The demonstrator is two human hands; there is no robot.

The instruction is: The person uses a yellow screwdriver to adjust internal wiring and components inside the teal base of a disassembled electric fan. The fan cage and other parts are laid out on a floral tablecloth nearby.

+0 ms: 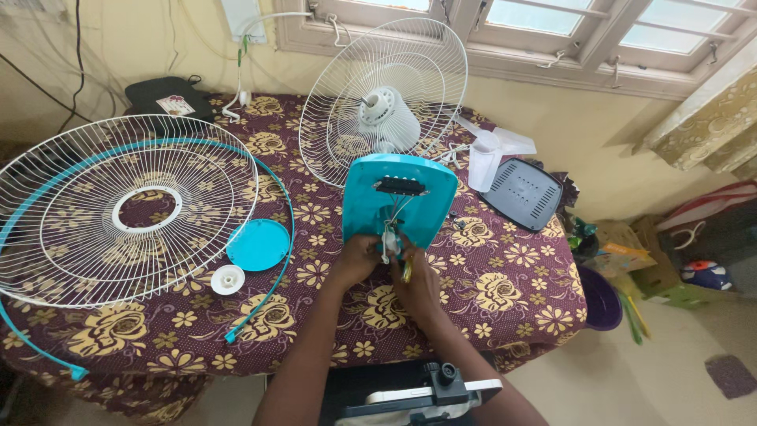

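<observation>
Broadly, the frame is filled by a table draped in a maroon cloth with yellow flowers point(505, 272), on which a dismantled fan is spread out. At the left of the frame a white front grille point(118, 209) is laid flat, ringed by a loose teal rim band point(277, 197). At upper centre the rear grille with the white motor housing point(384, 102) is propped upright, and white fan blades point(493, 154) are seen beside a dark vented panel point(524, 193) at centre right. At the middle of the frame a teal fan base point(398, 205) is stood on edge with its underside turned toward the camera; thin wires hang from a dark switch block. The left hand point(356, 259) is closed on the lower edge of the base, and the right hand point(416, 288) is gripped around a yellow-handled tool point(407, 270) at the wires. Wiring work on the base appears to be in hand; a steady base and fine fingertip control are called for next. A teal disc point(259, 244) and a small white cap point(228, 279) lie at lower left.
</observation>
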